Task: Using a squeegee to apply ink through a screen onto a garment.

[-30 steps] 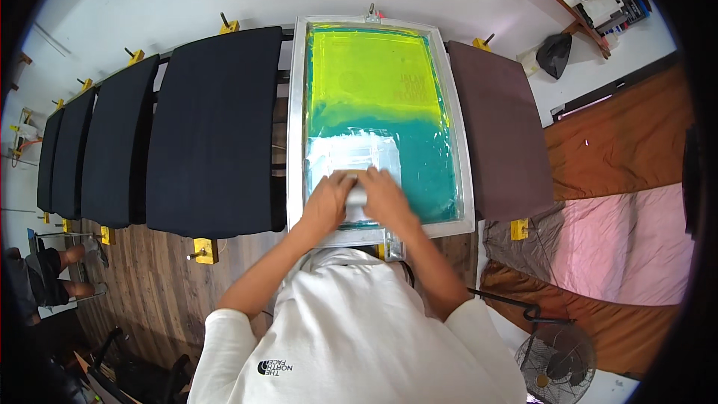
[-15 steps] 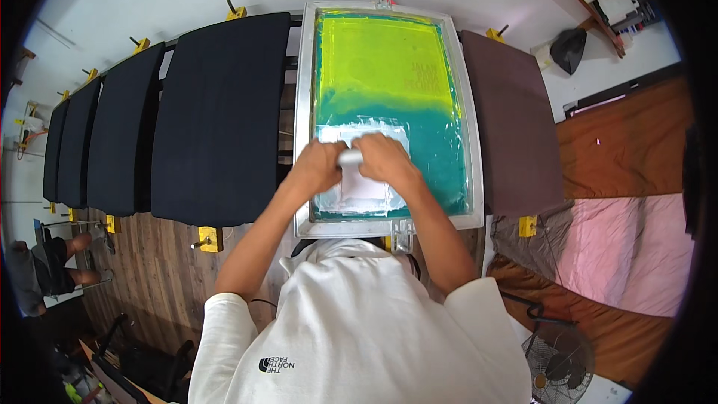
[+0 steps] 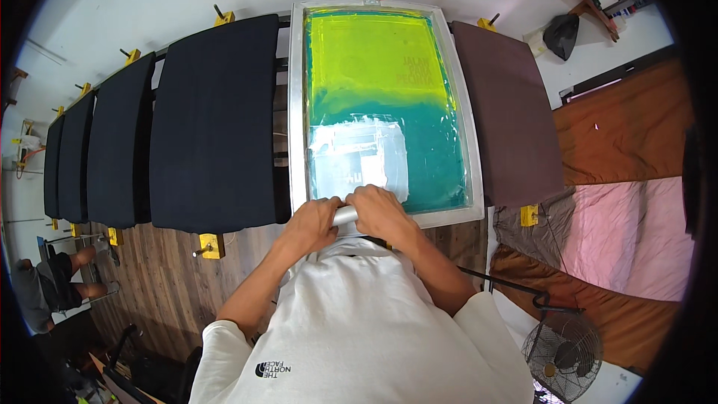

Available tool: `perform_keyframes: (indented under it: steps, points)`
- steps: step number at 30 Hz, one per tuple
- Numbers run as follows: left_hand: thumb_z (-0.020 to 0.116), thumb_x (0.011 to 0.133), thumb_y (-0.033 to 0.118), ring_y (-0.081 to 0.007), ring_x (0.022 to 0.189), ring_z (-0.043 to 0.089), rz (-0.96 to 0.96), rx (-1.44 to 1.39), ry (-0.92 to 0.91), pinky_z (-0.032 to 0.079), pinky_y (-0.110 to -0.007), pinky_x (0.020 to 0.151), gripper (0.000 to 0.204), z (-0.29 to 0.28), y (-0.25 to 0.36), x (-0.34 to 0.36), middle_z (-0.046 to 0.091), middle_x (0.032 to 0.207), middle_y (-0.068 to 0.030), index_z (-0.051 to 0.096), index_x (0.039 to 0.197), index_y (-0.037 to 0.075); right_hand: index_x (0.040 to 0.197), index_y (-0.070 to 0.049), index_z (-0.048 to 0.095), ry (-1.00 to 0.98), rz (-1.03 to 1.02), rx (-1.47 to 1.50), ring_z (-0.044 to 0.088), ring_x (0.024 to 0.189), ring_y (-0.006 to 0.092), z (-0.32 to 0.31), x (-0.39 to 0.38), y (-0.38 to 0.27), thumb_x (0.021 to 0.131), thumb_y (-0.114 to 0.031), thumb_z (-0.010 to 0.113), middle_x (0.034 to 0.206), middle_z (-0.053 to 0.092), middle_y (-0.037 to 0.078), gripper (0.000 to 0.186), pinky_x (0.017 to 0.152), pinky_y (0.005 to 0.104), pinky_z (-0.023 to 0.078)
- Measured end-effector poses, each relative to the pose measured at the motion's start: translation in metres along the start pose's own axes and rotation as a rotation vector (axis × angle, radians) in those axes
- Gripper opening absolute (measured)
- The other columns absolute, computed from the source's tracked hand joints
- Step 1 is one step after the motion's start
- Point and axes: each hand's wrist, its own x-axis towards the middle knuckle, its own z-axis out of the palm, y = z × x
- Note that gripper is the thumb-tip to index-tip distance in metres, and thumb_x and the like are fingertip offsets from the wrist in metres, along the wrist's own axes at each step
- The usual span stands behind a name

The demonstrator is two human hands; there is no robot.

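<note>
Where the grip was: left hand and right hand were both closed, fingers curled round the pale squeegee.
Squeegee's place: it was at the near end of the printing screen, just short of the white ink patch; its blade was hidden.
Screen colours: yellow-green covered the far half, teal the near half around the white.
Left side: black cloth-covered platens stood in a row.
Right side: a brown platen sat just beside the screen.

I count four black boards at left, one framed screen mid-frame, one brown board at right.
</note>
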Motion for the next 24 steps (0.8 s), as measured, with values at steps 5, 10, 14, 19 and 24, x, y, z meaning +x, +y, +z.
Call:
perform_keyframes:
  steps: [5,10,14,19,24]
  points:
    - [0.065,0.071,0.005,-0.042,0.08,0.067,0.071,-0.041,-0.05,0.054,-0.045,0.073,0.027,-0.02,0.0,0.044,0.067,0.082,-0.026,0.064,0.097,-0.003,0.091,-0.006,0.071,-0.127,0.112,-0.062,0.068,0.086,0.0385,-0.045,0.021,0.018,0.066,-0.004,0.065,0.087,0.07,0.02,0.025,0.074,0.0475,0.055]
    - [0.065,0.069,0.004,-0.0416,0.081,0.067,0.181,0.043,0.089,0.054,-0.046,0.075,0.028,-0.027,-0.008,0.129,0.068,0.083,-0.0236,0.065,0.096,-0.001,0.089,-0.007,0.071,0.049,0.183,-0.116,0.067,0.086,0.0389,-0.068,0.059,0.07,0.068,-0.004,0.065,0.088,0.07,0.019,0.022,0.077,0.047,0.055]
    - [0.064,0.067,0.004,-0.0407,0.081,0.068,0.136,0.104,0.065,0.055,-0.045,0.077,0.031,-0.015,-0.012,0.138,0.069,0.084,-0.0228,0.066,0.098,0.001,0.089,-0.005,0.071,0.078,0.17,-0.071,0.067,0.086,0.0397,-0.059,0.06,0.082,0.068,-0.004,0.065,0.088,0.07,0.02,0.022,0.078,0.0472,0.054]
    - [0.067,0.065,0.006,-0.0408,0.076,0.067,0.231,0.086,0.12,0.055,-0.047,0.071,0.032,0.008,-0.002,0.1,0.068,0.078,-0.0223,0.065,0.097,0.001,0.091,-0.002,0.07,0.142,0.163,-0.045,0.065,0.088,0.041,-0.041,0.018,0.06,0.065,-0.001,0.064,0.089,0.069,0.022,0.027,0.08,0.0477,0.053]
    - [0.067,0.065,0.003,-0.0402,0.077,0.066,0.174,0.033,-0.048,0.055,-0.046,0.074,0.036,0.018,0.017,0.047,0.068,0.08,-0.0204,0.064,0.101,0.002,0.092,-0.002,0.071,0.06,0.252,0.006,0.065,0.089,0.0408,-0.017,-0.022,0.033,0.066,0.0,0.062,0.088,0.068,0.023,0.028,0.082,0.0476,0.053]
